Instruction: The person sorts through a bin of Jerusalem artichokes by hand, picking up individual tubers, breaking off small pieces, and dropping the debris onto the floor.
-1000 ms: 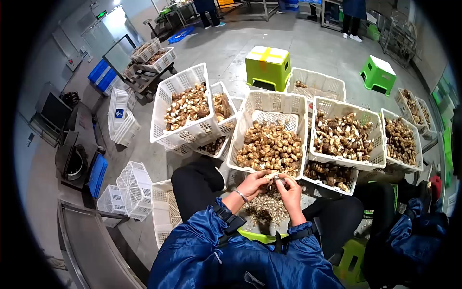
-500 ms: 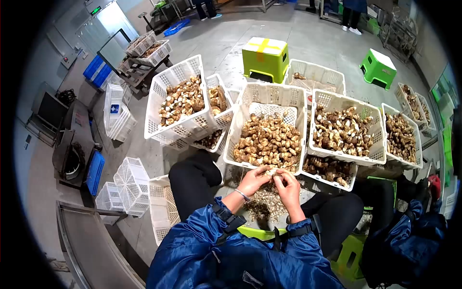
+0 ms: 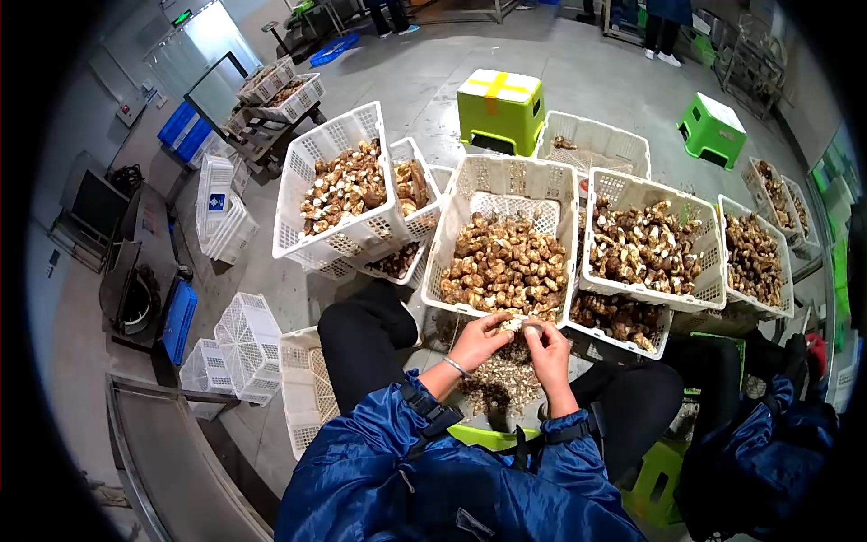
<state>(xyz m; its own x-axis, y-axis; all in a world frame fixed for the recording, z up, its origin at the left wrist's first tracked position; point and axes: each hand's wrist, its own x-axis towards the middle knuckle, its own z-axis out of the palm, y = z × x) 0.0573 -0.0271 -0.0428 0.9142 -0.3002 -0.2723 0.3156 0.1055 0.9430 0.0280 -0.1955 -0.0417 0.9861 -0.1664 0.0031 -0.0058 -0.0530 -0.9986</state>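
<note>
Both hands meet over the near edge of the central white basket (image 3: 506, 310), which holds many brown and cream mushrooms (image 3: 508, 262). Between the fingertips is a small pale piece (image 3: 513, 325), apparently a mushroom. My left hand (image 3: 481, 341), with a band at its wrist, pinches it from the left. From the right, my right hand (image 3: 545, 348) closes its thumb and fingers on the same piece. Pale scraps and dark bits (image 3: 501, 384) lie in a heap below the hands, between the knees.
More mushroom baskets stand left (image 3: 291, 194) and right (image 3: 657, 287). White crates (image 3: 251, 348) are at the lower left. Green stools (image 3: 499, 113) (image 3: 712, 131) stand beyond. A co-worker's blue sleeve (image 3: 768, 443) is close on the right.
My right hand has shifted slightly right and its fingers have changed position around the piece. My left hand has moved slightly right. The view has shifted slightly.
</note>
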